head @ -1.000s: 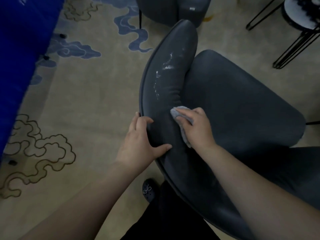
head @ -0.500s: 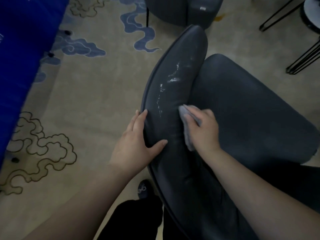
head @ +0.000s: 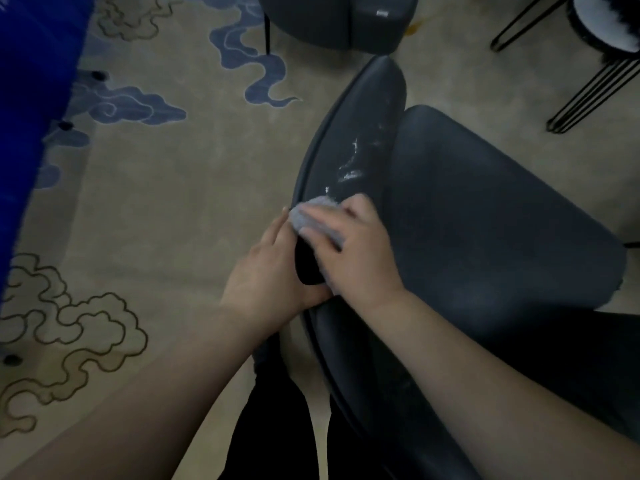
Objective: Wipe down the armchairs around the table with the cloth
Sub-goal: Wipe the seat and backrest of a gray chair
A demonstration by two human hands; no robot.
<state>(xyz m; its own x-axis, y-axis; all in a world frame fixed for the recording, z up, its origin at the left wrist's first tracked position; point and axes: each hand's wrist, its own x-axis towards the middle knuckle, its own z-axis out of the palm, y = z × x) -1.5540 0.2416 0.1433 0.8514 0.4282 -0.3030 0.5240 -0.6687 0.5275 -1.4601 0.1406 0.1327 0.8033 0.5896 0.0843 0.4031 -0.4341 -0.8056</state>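
Wiping: I am part-way along the top of the backrest, by my reading of the task.
Carpet [head: 180, 209]: beige with blue and outlined cloud patterns, it lies under everything.
Armchair [head: 485, 230]: dark grey, seen from above; its curved backrest [head: 360, 133] runs away from me, with the seat to its right.
Second armchair [head: 332, 22]: same grey, at the top edge, well apart from my hands; I judge it not yet done.
Side table [head: 595, 46]: black wire legs, top right, partly cut off.
Left hand [head: 273, 275]: fingers straight along the outer edge of the backrest, thumb hooked over the top, bracing the chair rather than clasping anything.
Right hand [head: 356, 251]: fingers flat, pressing the cloth onto the backrest; not curled round it.
Cloth [head: 313, 218]: small, grey-blue, bunched under my right fingers on the backrest top, just beside the left fingertips.
Smears [head: 351, 164]: pale streaks just beyond the cloth, not yet wiped.
Risk: with only flat pressure on it, the bunched cloth could slide out or drop over the outer edge to the floor.
Risk: a small wad may skim the streaks and spread them instead of lifting them.
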